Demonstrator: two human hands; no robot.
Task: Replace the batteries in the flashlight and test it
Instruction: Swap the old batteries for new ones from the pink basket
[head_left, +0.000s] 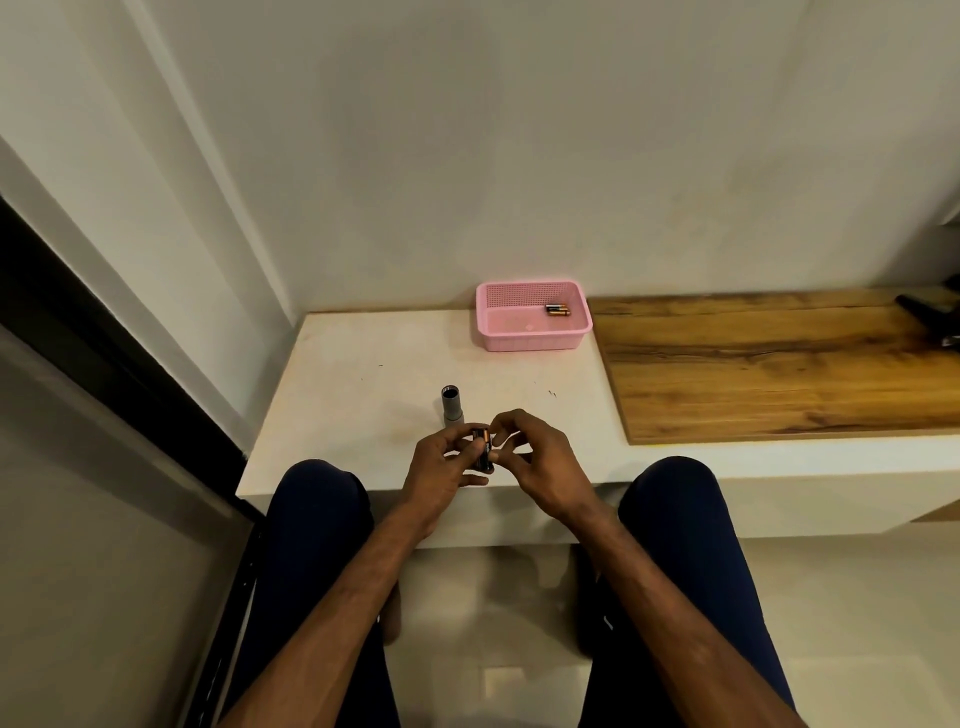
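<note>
A grey flashlight body (450, 404) stands upright on the white table (363, 395), its open end up, just behind my hands. My left hand (447, 460) grips a black battery holder with black-and-copper batteries (483, 447) in it, over the table's front edge. My right hand (535, 457) is against the holder from the right, thumb and fingertips pinching at its top end. Two more batteries (557, 310) lie in the pink basket (532, 340) at the back of the table.
A wooden board (769, 364) covers the ledge to the right of the basket. A dark object (930, 312) lies at its far right end. A wall rises close behind the table. My knees flank the table's front edge.
</note>
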